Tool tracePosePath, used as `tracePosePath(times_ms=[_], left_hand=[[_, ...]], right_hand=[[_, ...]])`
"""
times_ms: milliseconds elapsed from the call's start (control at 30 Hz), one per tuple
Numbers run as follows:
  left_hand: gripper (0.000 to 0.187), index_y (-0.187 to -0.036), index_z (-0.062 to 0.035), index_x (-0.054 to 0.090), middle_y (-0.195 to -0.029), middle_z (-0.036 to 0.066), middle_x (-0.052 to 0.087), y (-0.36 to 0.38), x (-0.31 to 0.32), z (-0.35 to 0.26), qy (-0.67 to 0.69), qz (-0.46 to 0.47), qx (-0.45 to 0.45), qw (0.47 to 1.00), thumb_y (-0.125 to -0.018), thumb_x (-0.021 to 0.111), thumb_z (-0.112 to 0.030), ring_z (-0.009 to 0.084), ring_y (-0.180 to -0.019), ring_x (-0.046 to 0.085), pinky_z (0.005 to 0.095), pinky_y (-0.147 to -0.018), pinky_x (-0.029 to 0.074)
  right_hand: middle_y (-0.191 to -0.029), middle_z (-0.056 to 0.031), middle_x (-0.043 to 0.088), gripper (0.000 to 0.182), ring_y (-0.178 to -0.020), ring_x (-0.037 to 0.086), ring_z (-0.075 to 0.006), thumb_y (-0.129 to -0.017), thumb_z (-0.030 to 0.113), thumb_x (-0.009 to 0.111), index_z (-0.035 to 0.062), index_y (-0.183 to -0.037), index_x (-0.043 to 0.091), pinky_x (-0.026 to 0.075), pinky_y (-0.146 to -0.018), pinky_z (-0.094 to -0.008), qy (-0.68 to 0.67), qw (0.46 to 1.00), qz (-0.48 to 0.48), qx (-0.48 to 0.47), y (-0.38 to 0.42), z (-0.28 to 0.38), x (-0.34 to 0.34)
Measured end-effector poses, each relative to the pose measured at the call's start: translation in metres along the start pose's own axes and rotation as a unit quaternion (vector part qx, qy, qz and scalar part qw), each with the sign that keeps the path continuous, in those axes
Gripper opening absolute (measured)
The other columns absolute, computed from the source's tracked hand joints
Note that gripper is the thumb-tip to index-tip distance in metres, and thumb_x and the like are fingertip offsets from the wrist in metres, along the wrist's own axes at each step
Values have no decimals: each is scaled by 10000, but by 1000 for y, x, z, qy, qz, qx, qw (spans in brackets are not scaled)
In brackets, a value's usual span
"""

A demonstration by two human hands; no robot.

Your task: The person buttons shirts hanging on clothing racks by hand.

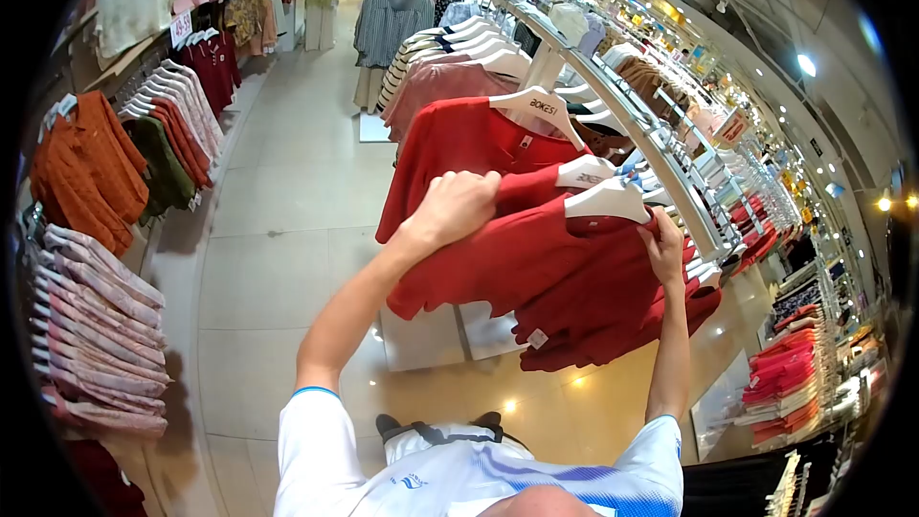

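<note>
My left hand (452, 209) is closed on the shoulder of a red sweater (507, 254), its fingers bent over the cloth. At the other shoulder, my right hand (663, 247) pinches the same sweater close to the end of its white hanger (609, 199). Just behind it is another red garment on a white hanger (586, 172). Farther back, a red top (436, 148) faces me on a lettered white hanger (542, 113). A white tag (538, 338) shows low on the red clothes. The hanger hooks are partly hidden.
A metal rack rail (637, 124) runs diagonally above the hangers, with pink and striped tops (442, 96) farther along. On the left, wall racks hold an orange shirt (91, 168) and pink patterned garments (100, 330). Tiled floor (278, 191) lies between.
</note>
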State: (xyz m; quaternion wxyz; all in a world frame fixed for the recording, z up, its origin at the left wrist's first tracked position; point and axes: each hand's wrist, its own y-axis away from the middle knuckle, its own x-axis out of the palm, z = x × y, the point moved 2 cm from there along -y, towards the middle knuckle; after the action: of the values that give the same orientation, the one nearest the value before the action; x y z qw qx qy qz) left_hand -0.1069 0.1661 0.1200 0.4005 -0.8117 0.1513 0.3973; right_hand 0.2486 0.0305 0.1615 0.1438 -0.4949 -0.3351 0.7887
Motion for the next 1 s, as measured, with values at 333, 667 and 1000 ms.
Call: tracePosePath(times_ms=[333,667,1000], left_hand=[[188,-864,-39,504,-758,196,646,-28,-1,22,29,-13,23,999,-791,652,-127,433,-780,635,543,-659,501],[263,-995,-6,584,-822,246,622,-80,0,95,134,-1,94,987,-767,691,-83,425,-788,611,432,-692,479],[253,-982,16,538,-871,263,622,-84,-12,104,97,39,31,994,-800,694,-65,447,-841,599,428,-721,494]], right_hand=[[-977,-120,651,258,-913,627,-267,-909,153,677,24,-1126,625,475,-827,-353,51,996,31,73,-14,-6,5],[-916,-79,601,245,-855,564,-211,-937,212,662,51,-1106,585,453,-810,-335,-4,1000,-21,7,-52,-70,70],[-1122,-130,668,449,-1023,637,-294,-922,380,598,94,-1268,598,492,-852,-400,29,997,-71,-2,-67,-94,106]])
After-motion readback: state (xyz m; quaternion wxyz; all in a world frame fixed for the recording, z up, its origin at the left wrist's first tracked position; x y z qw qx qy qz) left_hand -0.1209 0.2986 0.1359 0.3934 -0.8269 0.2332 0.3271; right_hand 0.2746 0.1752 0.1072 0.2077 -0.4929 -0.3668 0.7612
